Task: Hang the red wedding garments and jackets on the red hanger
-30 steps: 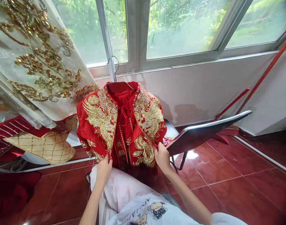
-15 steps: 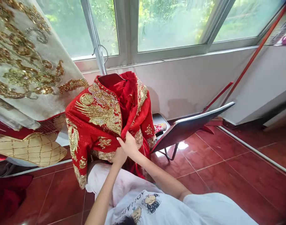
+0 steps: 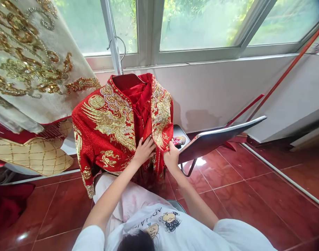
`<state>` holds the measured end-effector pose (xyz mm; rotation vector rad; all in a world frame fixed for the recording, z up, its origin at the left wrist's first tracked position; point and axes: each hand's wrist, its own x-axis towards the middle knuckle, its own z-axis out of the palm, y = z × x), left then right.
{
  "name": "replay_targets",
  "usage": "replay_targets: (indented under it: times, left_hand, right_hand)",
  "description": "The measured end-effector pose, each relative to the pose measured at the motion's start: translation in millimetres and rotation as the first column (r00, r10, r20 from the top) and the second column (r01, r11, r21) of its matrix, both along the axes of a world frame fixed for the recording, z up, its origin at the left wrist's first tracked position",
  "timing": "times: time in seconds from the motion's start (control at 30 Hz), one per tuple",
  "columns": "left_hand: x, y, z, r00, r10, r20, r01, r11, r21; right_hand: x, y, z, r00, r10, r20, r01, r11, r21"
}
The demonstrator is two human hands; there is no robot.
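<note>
A red jacket [image 3: 109, 125] with heavy gold embroidery hangs on a hanger [image 3: 117, 48] hooked by the window frame. My left hand [image 3: 145, 150] lies on the jacket's front opening, fingers spread against the red lining. My right hand [image 3: 172, 157] is closed on the lower edge of the jacket's right front panel, pinching the cloth. Both arms reach forward over my lap, which is covered by pale pink cloth and a white printed shirt.
A cream garment with gold sequins [image 3: 31, 69] hangs at the left, over red and gold cloth [image 3: 31, 157]. A folding chair [image 3: 214, 137] stands at the right of the jacket. Red poles [image 3: 285, 73] lean on the white wall. The floor is red tile [image 3: 253, 195].
My hands, together at the jacket's middle half a second ago, have parted: the right now grips the right panel's edge, the left rests flat. The right panel has swung back to face me.
</note>
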<state>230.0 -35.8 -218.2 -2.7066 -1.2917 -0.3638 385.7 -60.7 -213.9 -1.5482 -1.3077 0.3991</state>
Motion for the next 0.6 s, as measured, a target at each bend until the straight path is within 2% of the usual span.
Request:
replay_targets:
  times: [0.13, 0.23, 0.3, 0.37, 0.43, 0.47, 0.53, 0.6]
  left_hand:
    - [11.6, 44.4, -13.1, 0.995, 0.065, -0.073, -0.065, 0.998, -0.004]
    - [3.4, 55.9, -26.2, 0.991, 0.099, -0.094, -0.100, 0.995, -0.009]
    - [-7.9, 55.6, -30.4, 0.990, 0.094, -0.107, -0.098, 0.995, -0.029]
    - [-19.0, 51.9, -29.3, 0.991, 0.088, -0.103, -0.093, 0.994, -0.053]
    - [-25.4, 45.4, -23.6, 0.993, 0.092, -0.079, -0.097, 0.993, -0.065]
    - [-26.4, 40.6, -19.5, 0.993, 0.100, -0.059, -0.105, 0.992, -0.075]
    - [-26.5, 26.8, -10.0, 0.993, 0.115, -0.007, -0.115, 0.984, -0.137]
    - [-31.8, 7.5, 1.0, 0.991, 0.124, 0.049, -0.106, 0.954, -0.282]
  right_hand:
    - [11.2, -18.6, 41.6, 0.997, -0.027, -0.072, 0.028, 1.000, 0.006]
    - [28.2, -32.9, 67.4, 0.990, 0.007, -0.139, 0.000, 0.999, 0.046]
    - [44.1, -39.5, 75.5, 0.988, -0.038, -0.147, 0.056, 0.992, 0.117]
    - [57.1, -43.2, 70.7, 0.976, -0.162, -0.145, 0.190, 0.960, 0.205]
    - [57.4, -45.7, 51.4, 0.971, -0.221, -0.095, 0.239, 0.938, 0.252]
    - [50.8, -47.0, 37.8, 0.982, -0.188, -0.035, 0.190, 0.951, 0.245]
    - [24.8, -49.6, 9.8, 0.989, 0.019, 0.148, -0.040, 0.989, 0.143]
    - [-8.4, -50.5, -7.2, 0.903, 0.282, 0.323, -0.287, 0.957, -0.034]
